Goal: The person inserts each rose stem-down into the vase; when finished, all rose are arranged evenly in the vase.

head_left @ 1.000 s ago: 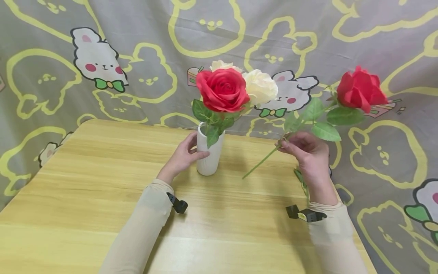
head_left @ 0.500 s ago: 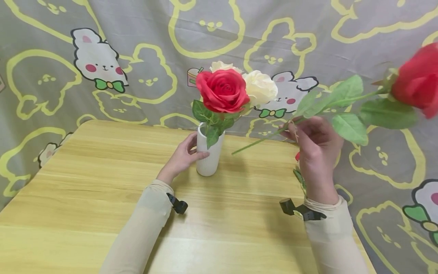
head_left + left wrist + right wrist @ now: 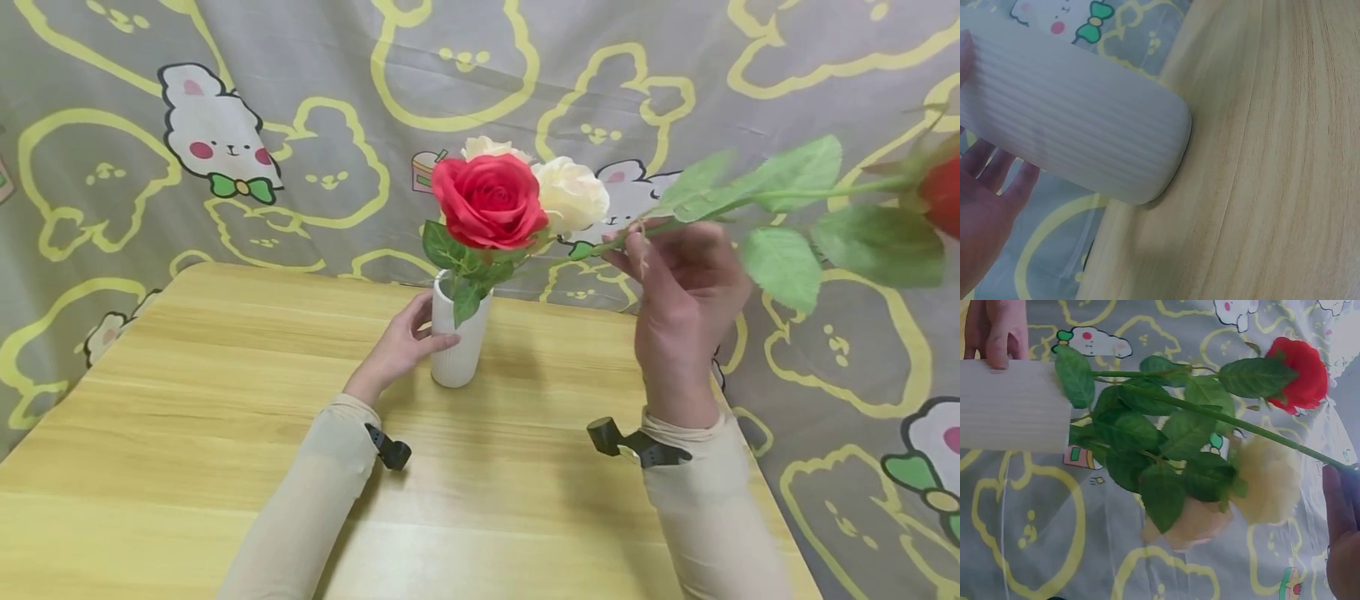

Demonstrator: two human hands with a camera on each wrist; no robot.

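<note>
White vase (image 3: pixel 459 354) hasn't budged on my feed: upright on the wood table (image 3: pixel 247 375), near the far edge, with the left hand (image 3: pixel 401 342) wrapped round its side, same as a second ago. Inside are the red rose (image 3: pixel 491 200) and two cream roses (image 3: pixel 572 193), sitting just as they were.

What's changed is on the right. The right hand (image 3: pixel 686 308) has a narrow pinch on the stem of the loose rose (image 3: pixel 787 187), and it's come up and tipped over a lot. A second ago the whole red bloom was in my head view and the cut end hung low over the table; now the bloom runs off the right edge and the stem lies nearly flat, its end pointing at the bunch in the vase. From the right wrist, that stem crosses in front of the leaves, but the end gets lost in the green, so I can't say if it's touching anything.

As for printing, the curtain (image 3: pixel 315 50) has yellow outline critters, white bunnies with green bows and a drink cup with a straw. The yellowish patch by the right wrist camera (image 3: pixel 606 436) is too small for me to read.
</note>
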